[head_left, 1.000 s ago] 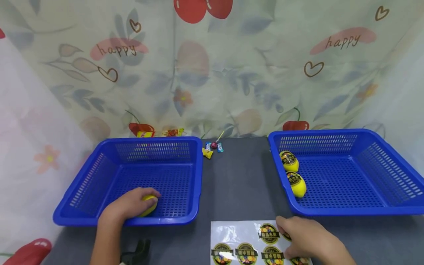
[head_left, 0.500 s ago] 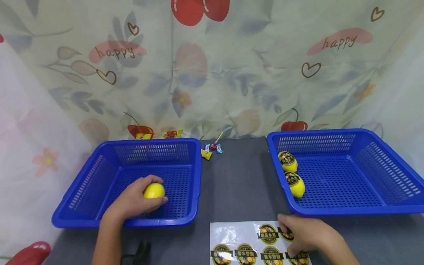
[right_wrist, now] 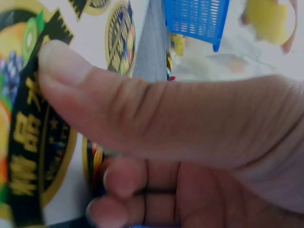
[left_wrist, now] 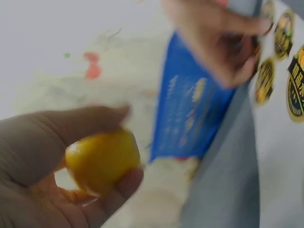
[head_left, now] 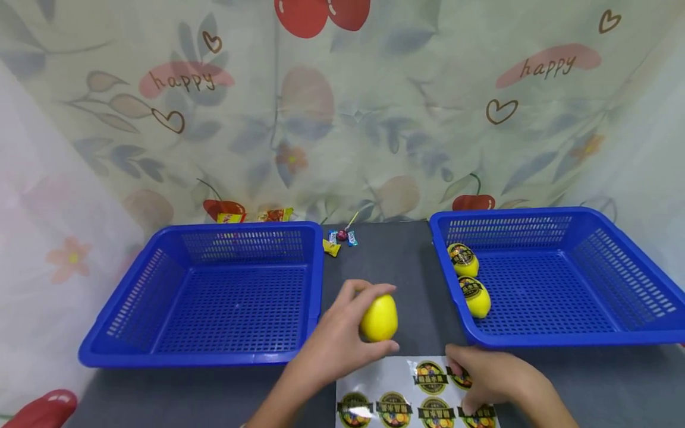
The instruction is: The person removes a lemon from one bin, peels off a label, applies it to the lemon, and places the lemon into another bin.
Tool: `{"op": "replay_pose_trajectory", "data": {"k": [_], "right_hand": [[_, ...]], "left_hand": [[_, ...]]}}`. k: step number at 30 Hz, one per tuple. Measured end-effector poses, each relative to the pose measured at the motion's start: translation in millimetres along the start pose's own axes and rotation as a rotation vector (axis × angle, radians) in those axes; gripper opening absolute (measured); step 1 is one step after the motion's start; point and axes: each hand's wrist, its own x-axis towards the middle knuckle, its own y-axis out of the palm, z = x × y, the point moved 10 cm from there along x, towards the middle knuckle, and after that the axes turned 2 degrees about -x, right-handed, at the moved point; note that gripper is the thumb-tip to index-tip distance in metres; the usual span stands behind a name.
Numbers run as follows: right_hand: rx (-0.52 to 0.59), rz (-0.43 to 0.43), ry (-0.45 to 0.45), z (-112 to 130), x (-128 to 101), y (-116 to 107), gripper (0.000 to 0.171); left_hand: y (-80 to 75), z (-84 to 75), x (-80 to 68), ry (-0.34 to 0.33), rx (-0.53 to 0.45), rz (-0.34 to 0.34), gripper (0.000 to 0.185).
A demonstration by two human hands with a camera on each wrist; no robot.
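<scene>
My left hand grips a plain yellow lemon between thumb and fingers, above the dark table near the far edge of a sticker sheet. In the left wrist view the lemon fills the space between the thumb and the fingers. My right hand rests on the sheet's right side, its thumb and forefinger spread apart on it. In the right wrist view the thumb lies over a round black-and-gold fruit sticker, with other fingers curled below it.
A blue basket stands at the left. Another blue basket at the right holds two stickered lemons, the nearer lemon against its left wall. Wrapped candies and a lollipop lie at the back, before a printed curtain.
My left hand has lifted the lemon out of the left basket and carried it rightward to above the table by the sheet. The right hand has stayed on the sheet.
</scene>
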Motion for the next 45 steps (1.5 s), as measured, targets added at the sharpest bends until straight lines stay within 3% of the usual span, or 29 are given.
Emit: {"op": "replay_pose_trajectory", "data": {"k": [3,6,11,14,21,26,29,31,34,39,41,45], "right_hand": [[-0.010,0.003,-0.053,5,1,0,0.052],[-0.017,0.000,-0.071,6,1,-1,0.052],[0.002,0.004,-0.091,7,1,1,0.053],[-0.001,-0.001,-0.108,10,0,1,0.053],[-0.037,-0.015,-0.137,14,-2,1,0.052],[-0.014,0.001,-0.134,15,-1,2,0.052],[-0.005,0.009,-0.117,14,0,3,0.051],[-0.005,0.011,-0.110,13,1,3,0.051],[-0.017,0.009,-0.125,14,0,3,0.051],[-0.040,0.004,-0.176,18,-1,4,0.050],[-0.050,0.016,-0.191,19,1,7,0.050],[-0.059,0.026,-0.179,20,1,10,0.049]], "left_hand": [[30.9,7.5,11.6,-0.028,0.085,0.055,0.078],[54.3,24.6,24.1,-0.058,0.186,0.049,0.077],[77.5,49.0,33.5,-0.078,0.349,0.034,0.080],[80.3,53.3,33.7,-0.076,0.374,0.036,0.088],[77.9,55.3,31.6,-0.096,0.317,0.050,0.103],[74.7,51.9,28.7,-0.086,0.327,0.039,0.108],[68.4,43.9,24.6,-0.074,0.358,0.021,0.101],[63.6,35.4,20.6,-0.066,0.380,0.024,0.085],[65.4,20.7,12.8,-0.038,0.409,0.108,0.057],[96.6,10.8,-1.0,-0.010,0.459,0.350,0.029],[107.2,12.6,-3.4,-0.013,0.494,0.376,0.032],[115.7,15.0,-2.1,0.000,0.554,0.310,0.040]]}}
